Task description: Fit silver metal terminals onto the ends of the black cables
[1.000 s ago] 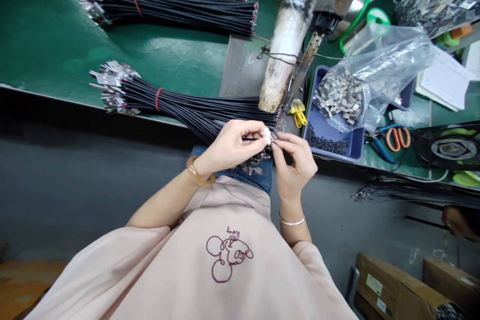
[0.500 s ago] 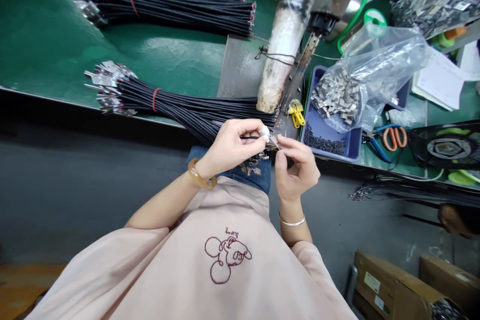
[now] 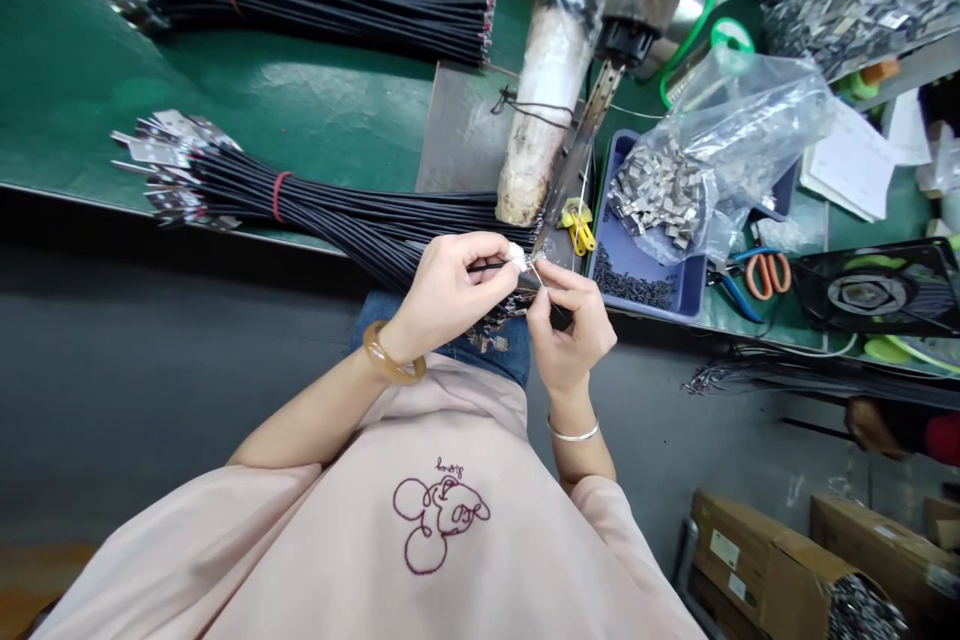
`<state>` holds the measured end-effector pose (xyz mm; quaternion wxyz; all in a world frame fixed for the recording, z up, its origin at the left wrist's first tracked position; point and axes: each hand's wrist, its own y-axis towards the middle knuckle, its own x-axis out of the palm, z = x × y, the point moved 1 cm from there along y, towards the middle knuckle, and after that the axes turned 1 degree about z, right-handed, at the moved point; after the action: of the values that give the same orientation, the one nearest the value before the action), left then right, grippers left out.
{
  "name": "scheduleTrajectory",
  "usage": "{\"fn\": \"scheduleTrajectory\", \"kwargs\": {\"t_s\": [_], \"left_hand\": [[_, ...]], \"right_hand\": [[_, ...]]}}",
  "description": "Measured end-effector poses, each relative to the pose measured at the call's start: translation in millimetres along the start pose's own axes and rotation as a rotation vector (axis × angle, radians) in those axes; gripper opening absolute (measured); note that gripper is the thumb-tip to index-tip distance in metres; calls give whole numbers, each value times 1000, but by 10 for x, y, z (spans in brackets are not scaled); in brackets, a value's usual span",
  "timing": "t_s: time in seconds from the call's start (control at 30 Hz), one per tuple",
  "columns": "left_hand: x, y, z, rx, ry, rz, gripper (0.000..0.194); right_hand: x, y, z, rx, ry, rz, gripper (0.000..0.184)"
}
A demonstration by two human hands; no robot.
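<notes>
My left hand (image 3: 457,288), white wrapping on its fingertips, is closed in a pinch on a black cable (image 3: 484,267). At the cable's end there seems to be a small metal piece, mostly hidden by the fingers. My right hand (image 3: 574,325) pinches a thin silvery strand that looks like solder wire (image 3: 538,276), its tip close to the left fingertips. Just beyond both hands, a soldering iron (image 3: 600,105) points down beside a thick wrapped white tube (image 3: 540,110). Under the hands, more metal-ended cables (image 3: 487,335) lie over my lap.
Banded black cable bundles (image 3: 337,205) lie on the green bench (image 3: 300,110). To the right are a blue tray (image 3: 690,300) with a bag of metal parts (image 3: 664,190), a yellow clip-like piece (image 3: 577,228), orange-handled pliers (image 3: 766,275) and a fan (image 3: 859,292). Cardboard boxes (image 3: 750,555) stand on the floor.
My right hand drew back slightly from the left fingertips, then came near again with the thin strand now showing in its pinch. My left hand keeps its pinch. The whole view has shifted a little.
</notes>
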<state>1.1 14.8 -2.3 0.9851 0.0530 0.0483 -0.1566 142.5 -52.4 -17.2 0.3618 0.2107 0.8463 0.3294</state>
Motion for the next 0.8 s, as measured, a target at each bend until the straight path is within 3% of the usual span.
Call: {"fn": "scheduleTrajectory", "kwargs": {"t_s": [0.8], "left_hand": [[31,19,20,-54,-50,60,10]], "right_hand": [[-6,59,32,-101,-58,-3,18]]}}
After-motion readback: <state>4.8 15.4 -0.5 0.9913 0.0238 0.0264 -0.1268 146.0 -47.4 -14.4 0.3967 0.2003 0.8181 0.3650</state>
